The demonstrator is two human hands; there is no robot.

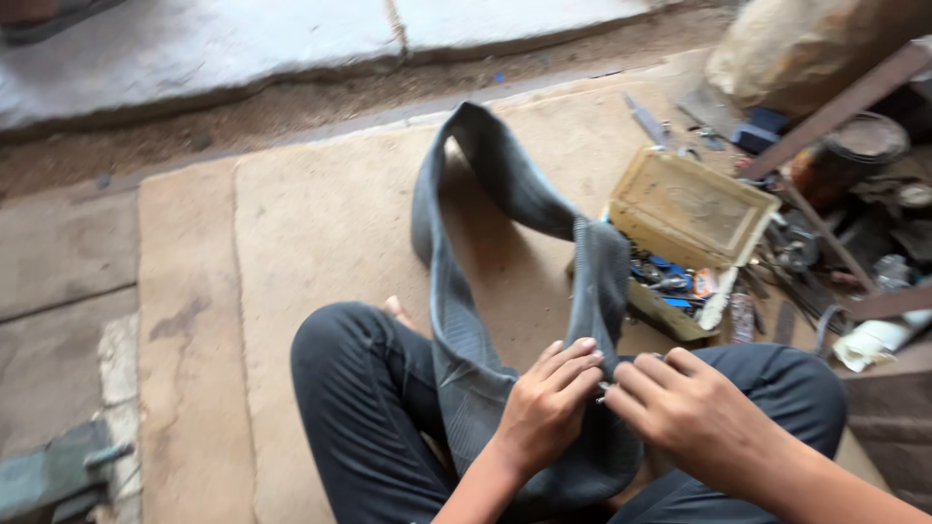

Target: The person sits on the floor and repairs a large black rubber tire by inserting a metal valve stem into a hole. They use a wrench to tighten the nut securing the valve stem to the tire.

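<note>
A grey rubber inner tube (505,194) loops from the mat up into my lap, lying flat and deflated. My left hand (551,400) presses on the tube's folded end with its fingers curled over the rubber. My right hand (680,408) pinches the same spot from the right; a small metal part, perhaps the valve, shows between the two hands. I sit cross-legged in dark trousers (369,408), with bare toes (396,311) showing by the left knee.
An open yellowish toolbox (684,209) with small blue and metal parts stands to the right on the tan mat (320,223). Tools, a tin and scrap pile up at the far right. A stone step (194,49) runs along the top.
</note>
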